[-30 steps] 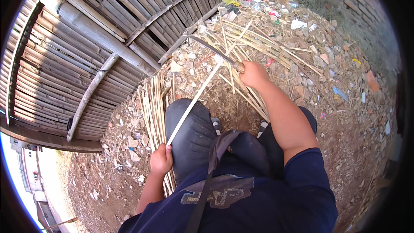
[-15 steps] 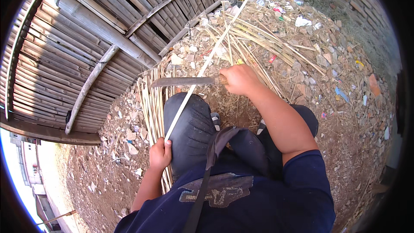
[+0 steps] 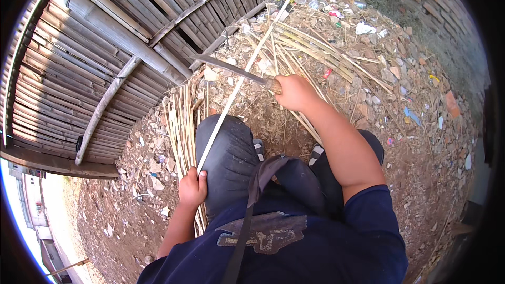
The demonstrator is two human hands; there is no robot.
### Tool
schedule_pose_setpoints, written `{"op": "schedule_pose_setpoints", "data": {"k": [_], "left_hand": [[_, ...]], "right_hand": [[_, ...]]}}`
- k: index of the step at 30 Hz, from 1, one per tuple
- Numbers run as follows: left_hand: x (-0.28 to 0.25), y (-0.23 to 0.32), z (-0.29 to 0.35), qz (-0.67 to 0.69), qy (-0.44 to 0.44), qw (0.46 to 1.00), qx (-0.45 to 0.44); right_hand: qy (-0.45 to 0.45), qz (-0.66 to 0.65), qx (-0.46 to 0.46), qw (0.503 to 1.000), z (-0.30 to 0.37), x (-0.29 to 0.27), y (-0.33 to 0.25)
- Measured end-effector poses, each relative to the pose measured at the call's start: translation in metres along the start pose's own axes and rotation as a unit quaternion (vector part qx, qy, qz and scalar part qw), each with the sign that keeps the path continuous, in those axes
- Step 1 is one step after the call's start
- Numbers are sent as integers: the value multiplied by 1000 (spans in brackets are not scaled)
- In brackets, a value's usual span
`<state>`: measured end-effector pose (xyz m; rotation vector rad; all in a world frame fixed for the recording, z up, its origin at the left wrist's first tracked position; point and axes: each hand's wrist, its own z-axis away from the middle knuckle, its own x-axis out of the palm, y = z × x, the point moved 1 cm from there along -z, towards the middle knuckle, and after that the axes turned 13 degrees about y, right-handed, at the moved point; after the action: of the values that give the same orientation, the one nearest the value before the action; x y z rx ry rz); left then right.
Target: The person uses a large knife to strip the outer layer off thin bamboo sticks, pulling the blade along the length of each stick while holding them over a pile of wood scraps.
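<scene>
My left hand (image 3: 192,188) is closed around the near end of a long pale bamboo strip (image 3: 235,92), beside my left knee. The strip slants across that knee and away to the upper right. My right hand (image 3: 298,92) grips the wooden handle of a machete (image 3: 231,67). Its dark blade points to the far left and crosses the strip; whether the two touch I cannot tell. Several cut strips lie in a bundle (image 3: 181,126) left of my knee, and more strips (image 3: 321,52) are scattered on the ground ahead.
A bamboo slat wall (image 3: 79,63) with poles rises at the left. A brick wall (image 3: 436,0) stands at the far right. Rubble and litter, including a white scrap (image 3: 364,28), cover the ground ahead. A dark strap (image 3: 247,221) hangs over my lap.
The machete's tip has swung up and away, from nearly level to a slant toward the far left. My left hand keeps its hold on the strip.
</scene>
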<state>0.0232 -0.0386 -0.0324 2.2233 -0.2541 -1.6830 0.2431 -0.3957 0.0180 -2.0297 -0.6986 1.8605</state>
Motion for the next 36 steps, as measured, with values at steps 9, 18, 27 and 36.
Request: {"op": "schedule_pose_setpoints", "data": {"k": [9,18,27,36], "left_hand": [[7,-8,-2,31,27,999,18],[-4,-4,-2,-26,3,1000,12],[-7,-9,-12,-4,-5,1000,13],[-21,-19,1,101,-113,988,-24]], "right_hand": [[15,-11,25,1000,-14,12,38],[-49,35,-60,996,0,19,0],[-7,-29,73,997,-26,47,75],[-25,39,-193,980,-1,16,4]]}}
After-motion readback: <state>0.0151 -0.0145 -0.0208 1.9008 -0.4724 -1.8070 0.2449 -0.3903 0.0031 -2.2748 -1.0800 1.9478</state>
